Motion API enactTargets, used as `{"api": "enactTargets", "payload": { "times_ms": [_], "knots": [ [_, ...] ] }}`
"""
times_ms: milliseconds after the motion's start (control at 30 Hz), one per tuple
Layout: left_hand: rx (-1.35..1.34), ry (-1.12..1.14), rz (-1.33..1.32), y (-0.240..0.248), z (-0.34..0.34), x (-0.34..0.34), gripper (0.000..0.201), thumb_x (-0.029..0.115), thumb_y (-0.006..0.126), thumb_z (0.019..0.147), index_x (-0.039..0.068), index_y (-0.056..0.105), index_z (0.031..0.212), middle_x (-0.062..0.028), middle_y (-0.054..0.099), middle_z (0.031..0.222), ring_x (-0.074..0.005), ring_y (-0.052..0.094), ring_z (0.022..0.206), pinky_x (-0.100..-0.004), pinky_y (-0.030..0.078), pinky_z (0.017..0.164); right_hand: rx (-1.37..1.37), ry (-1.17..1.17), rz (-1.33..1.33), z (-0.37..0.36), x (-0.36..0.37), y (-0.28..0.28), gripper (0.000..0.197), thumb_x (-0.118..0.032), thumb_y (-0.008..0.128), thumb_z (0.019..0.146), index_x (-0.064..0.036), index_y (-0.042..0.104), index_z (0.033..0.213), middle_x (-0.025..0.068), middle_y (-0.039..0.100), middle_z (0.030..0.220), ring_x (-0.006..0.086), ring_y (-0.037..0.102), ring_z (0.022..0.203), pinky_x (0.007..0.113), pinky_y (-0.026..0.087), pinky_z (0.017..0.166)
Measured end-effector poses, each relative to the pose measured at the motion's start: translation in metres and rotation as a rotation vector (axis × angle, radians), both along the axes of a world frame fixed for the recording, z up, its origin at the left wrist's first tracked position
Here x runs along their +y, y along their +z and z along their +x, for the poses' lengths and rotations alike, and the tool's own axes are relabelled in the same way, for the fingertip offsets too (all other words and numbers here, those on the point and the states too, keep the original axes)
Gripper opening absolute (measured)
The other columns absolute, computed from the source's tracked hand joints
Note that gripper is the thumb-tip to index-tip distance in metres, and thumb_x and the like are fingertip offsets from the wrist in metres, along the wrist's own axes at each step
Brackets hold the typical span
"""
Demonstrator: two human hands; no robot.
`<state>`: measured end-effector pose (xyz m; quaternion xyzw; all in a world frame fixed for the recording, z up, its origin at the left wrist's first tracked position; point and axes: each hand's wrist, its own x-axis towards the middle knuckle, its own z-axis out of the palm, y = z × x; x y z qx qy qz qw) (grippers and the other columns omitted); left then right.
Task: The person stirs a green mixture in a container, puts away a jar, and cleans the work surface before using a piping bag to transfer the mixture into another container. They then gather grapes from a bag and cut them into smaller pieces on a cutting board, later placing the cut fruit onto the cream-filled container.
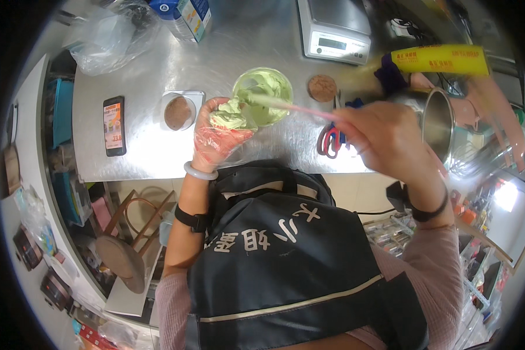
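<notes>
My left hand [211,146] is wrapped round a clear plastic piping bag [239,139], its edge folded down over my fingers. Pale green cream [230,115] fills the mouth of the bag. Just beyond it stands a clear tub [290,96] with more green cream smeared inside. My right hand [385,140], a little blurred, grips the pink handle of a spatula [300,108]. The spatula's cream-covered blade lies over the tub, close to the bag's mouth. Red-handled scissors [331,143] lie below my right hand's side of the tub, partly hidden.
Round brown cake pieces flank the tub: one [322,87] on the steel table [245,52], another [179,112] on a small white scale. A phone [114,125] lies left. Behind are a carton [184,23], plastic bag [114,44] and larger scale [335,35]; right, a metal pot [443,125] and yellow roll [440,59].
</notes>
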<state>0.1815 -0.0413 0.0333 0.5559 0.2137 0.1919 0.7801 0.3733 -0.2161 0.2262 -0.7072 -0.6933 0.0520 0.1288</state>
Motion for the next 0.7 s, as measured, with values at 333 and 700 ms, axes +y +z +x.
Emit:
{"api": "enactTargets", "payload": {
  "times_ms": [333, 700],
  "knots": [
    [-0.039, 0.015, 0.076, -0.019, 0.002, -0.01, 0.066, 0.01, 0.082, 0.067, 0.005, 0.035, 0.113, -0.0115, 0.053, 0.104, -0.0171, 0.058, 0.094, -0.0278, 0.052, 0.08, 0.718, -0.615, -0.536, -0.007, 0.001, -0.112, 0.024, -0.018, 0.053, 0.089, 0.0013, 0.066, 0.091, 0.0098, 0.057, 0.05, 0.015, 0.055, 0.04, 0.027, 0.04, 0.039],
    [-0.038, 0.006, 0.032, -0.014, -0.003, -0.014, 0.064, 0.01, 0.081, 0.067, 0.002, 0.039, 0.114, -0.0111, 0.053, 0.107, -0.0165, 0.057, 0.097, -0.0284, 0.051, 0.082, 2.091, -0.92, -0.202, -0.003, -0.059, -0.165, 0.029, -0.018, 0.056, 0.091, 0.009, 0.059, 0.103, -0.0074, 0.037, 0.055, 0.0035, 0.026, 0.043, 0.02, 0.022, 0.039]
  ]
}}
